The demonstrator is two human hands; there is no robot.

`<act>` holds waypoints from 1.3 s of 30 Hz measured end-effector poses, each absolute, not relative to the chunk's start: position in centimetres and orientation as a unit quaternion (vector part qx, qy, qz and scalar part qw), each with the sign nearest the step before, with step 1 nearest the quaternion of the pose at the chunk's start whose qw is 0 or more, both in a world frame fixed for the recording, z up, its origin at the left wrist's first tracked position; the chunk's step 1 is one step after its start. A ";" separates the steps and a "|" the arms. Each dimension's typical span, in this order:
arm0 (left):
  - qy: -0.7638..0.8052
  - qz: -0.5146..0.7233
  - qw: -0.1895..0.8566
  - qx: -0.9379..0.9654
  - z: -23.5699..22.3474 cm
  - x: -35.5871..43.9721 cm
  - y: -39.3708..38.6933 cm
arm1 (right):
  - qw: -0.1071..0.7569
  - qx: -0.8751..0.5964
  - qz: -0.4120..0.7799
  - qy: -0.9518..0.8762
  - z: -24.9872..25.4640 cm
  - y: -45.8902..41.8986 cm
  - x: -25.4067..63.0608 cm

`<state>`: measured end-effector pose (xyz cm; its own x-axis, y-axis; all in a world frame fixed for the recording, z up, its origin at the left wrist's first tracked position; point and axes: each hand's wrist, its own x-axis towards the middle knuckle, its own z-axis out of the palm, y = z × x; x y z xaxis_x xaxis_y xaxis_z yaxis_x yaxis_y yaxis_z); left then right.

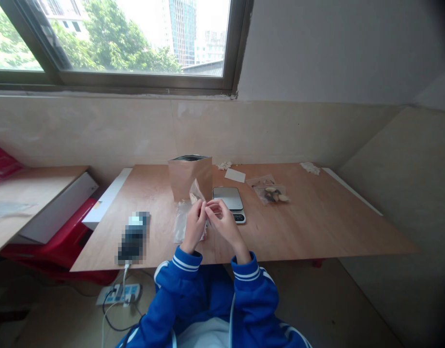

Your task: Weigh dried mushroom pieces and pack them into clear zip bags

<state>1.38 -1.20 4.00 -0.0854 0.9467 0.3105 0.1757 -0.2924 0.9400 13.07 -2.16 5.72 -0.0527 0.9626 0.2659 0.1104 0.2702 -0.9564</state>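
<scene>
Two hands working on a small clear bag beside a kitchen scale. The kitchen scale (pixel 228 199), with its flat silvery plate and dark display, is serving as the landmark and is resting on the wooden table (pixel 327 217). The small clear bag (pixel 194 192) is being held above the table, to the left of the scale; something pale is showing inside it, too small to identify. The left hand (pixel 196 223) is pinching the bag, its grip closing narrowly on the plastic. The right hand (pixel 223 221) is lying just in front of the scale as seen, partly covering its near edge; its grip is also narrowing on the bag, thumb and forefinger meeting the fingertips of the other hand. A brown pouch (pixel 190 173) is standing upright with its mouth open, behind and left of the scale. Flat clear bags (pixel 180 224) are lying to the near left of the scale, partly hidden by the left hand. A white card (pixel 235 175) is lying just behind the scale, and a crumpled white heap (pixel 224 166) is sitting farther back. To the right of the scale, a filled clear bag (pixel 275 194) is showing pale and dark pieces. Well to its left, a dark pixelated device (pixel 133 241) is lying with a white cable (pixel 125 276) attached.
</scene>
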 end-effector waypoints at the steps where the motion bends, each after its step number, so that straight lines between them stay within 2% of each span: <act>1: 0.476 0.561 0.357 0.576 4.0 1.4 -1.3 | 0.528 -0.443 0.410 -0.598 5.5 -2.0 12.9; 5: 0.469 0.567 0.392 0.553 4.1 1.6 -1.4 | 0.544 -0.438 0.418 -0.582 5.3 -1.9 12.7; 9: 0.462 0.565 0.347 0.588 4.2 2.1 -1.4 | 0.554 -0.469 0.386 -0.569 5.7 -2.1 12.6; 19: 0.455 0.530 0.357 0.620 4.2 1.5 -1.4 | 0.512 -0.515 0.317 -0.609 6.1 -2.5 12.5; 25: 0.446 0.544 0.264 0.660 4.4 1.5 -1.6 | 0.551 -0.516 0.310 -0.578 6.4 -2.2 11.7; 31: 0.459 0.546 0.233 0.660 4.5 0.8 -1.6 | 0.576 -0.532 0.274 -0.557 6.1 -1.0 12.0; 34: 0.508 0.570 0.211 0.611 4.4 -0.5 -1.8 | 0.622 -0.564 0.245 -0.485 5.6 0.7 13.9; 36: 0.523 0.573 0.215 0.592 4.1 -1.2 -1.8 | 0.649 -0.551 0.276 -0.446 5.7 1.6 15.1; 39: 0.509 0.620 0.281 0.528 3.0 -1.1 -1.4 | 0.664 -0.506 0.318 -0.450 6.6 1.9 15.2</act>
